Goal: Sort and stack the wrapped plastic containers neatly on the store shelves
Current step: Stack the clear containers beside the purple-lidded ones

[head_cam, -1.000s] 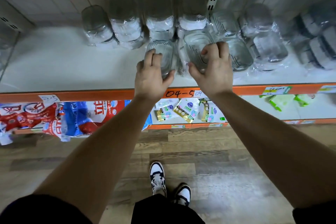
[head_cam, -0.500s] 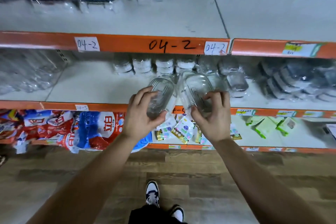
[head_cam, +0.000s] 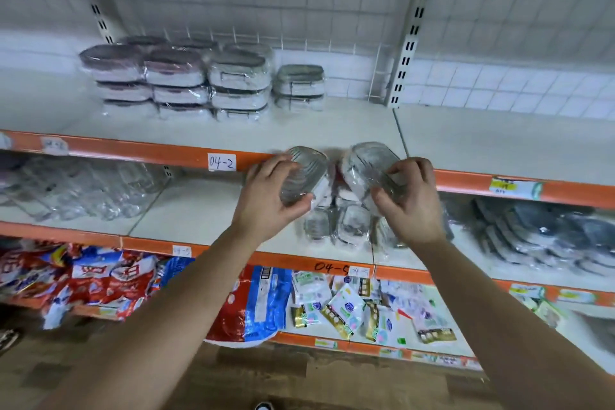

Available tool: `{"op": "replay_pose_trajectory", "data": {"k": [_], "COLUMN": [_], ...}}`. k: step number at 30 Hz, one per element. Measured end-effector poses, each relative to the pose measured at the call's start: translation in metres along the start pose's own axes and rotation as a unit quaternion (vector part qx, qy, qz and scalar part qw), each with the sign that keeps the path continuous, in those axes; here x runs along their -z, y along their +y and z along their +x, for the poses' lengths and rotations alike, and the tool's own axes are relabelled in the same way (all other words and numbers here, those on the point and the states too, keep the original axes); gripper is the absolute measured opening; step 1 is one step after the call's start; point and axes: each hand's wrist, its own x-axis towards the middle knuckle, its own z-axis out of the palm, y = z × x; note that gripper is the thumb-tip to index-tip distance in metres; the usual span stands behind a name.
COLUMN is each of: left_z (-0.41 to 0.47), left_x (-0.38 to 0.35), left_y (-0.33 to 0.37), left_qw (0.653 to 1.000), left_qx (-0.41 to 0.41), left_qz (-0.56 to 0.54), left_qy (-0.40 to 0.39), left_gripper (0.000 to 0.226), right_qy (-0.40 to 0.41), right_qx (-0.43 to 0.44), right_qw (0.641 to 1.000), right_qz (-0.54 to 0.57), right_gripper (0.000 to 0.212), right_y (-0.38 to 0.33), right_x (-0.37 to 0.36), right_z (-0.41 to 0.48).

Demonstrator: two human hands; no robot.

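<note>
My left hand (head_cam: 266,196) grips a clear wrapped container (head_cam: 304,173), tilted, in front of the orange edge (head_cam: 149,148) of the upper shelf. My right hand (head_cam: 411,203) grips a second wrapped container (head_cam: 366,163) just beside it, at the same height. Both are held in the air, close together. On the upper shelf, far left, stand neat stacks of wrapped lidded containers (head_cam: 206,80). Several more small wrapped containers (head_cam: 336,223) sit on the middle shelf below my hands.
The upper shelf surface (head_cam: 482,140) runs wide to the right of the stacks. Clear wrapped items (head_cam: 83,186) lie at the middle shelf's left, dark-lidded ones (head_cam: 545,236) at its right. Bags and sachets (head_cam: 342,309) fill the bottom shelf. A white upright (head_cam: 404,53) divides the back panel.
Both hands lifted their containers off the middle shelf and raised them to the upper shelf's edge. My view tilted up, showing the upper shelf and its stacks.
</note>
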Motion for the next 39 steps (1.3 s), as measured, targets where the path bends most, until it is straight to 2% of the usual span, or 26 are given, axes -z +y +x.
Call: {"op": "replay_pose_trajectory", "data": {"k": [5,8,9,11,13,17,22,26,29,39], "left_z": [0.044,0.066,0.074,0.088,0.102,0.124,0.139,0.162,0.178,0.216], "left_x": [0.011,0.009,0.009,0.005,-0.002,-0.019,-0.033,-0.040,-0.047,-0.072], "left_y": [-0.008,-0.023,-0.027,-0.035,-0.039,-0.049,-0.058,-0.065,-0.070,-0.090], "left_qw": [0.997,0.993,0.991,0.981,0.977,0.970,0.968,0.964,0.966,0.977], "left_qx": [0.028,0.041,0.044,0.052,0.043,0.022,0.022,0.023,0.044,0.074], "left_qz": [0.023,0.056,0.084,0.146,0.160,0.174,0.203,0.226,0.205,0.135], "left_qy": [-0.071,-0.091,-0.095,-0.114,-0.132,-0.168,-0.148,-0.140,-0.153,-0.150], "left_gripper": [0.076,0.085,0.083,0.066,0.053,0.051,0.061,0.062,0.062,0.050], "right_qy": [-0.081,-0.089,-0.090,-0.099,-0.107,-0.120,-0.069,-0.056,-0.036,-0.044], "right_qx": [-0.024,-0.029,-0.038,-0.049,-0.066,-0.107,-0.109,-0.099,-0.084,-0.067], "right_qw": [0.992,0.984,0.981,0.977,0.977,0.971,0.983,0.979,0.975,0.980], "right_qz": [-0.090,-0.154,-0.169,-0.183,-0.170,-0.177,-0.129,-0.171,-0.203,-0.180], "right_gripper": [0.043,0.032,0.029,0.029,0.033,0.039,0.014,0.035,0.051,0.057], "right_y": [0.007,0.013,0.016,0.021,0.026,0.032,0.040,0.041,0.043,0.050], "right_x": [-0.002,-0.011,-0.015,-0.020,-0.026,-0.039,-0.051,-0.062,-0.069,-0.072], "right_z": [0.048,0.069,0.075,0.085,0.095,0.109,0.119,0.118,0.114,0.116]}}
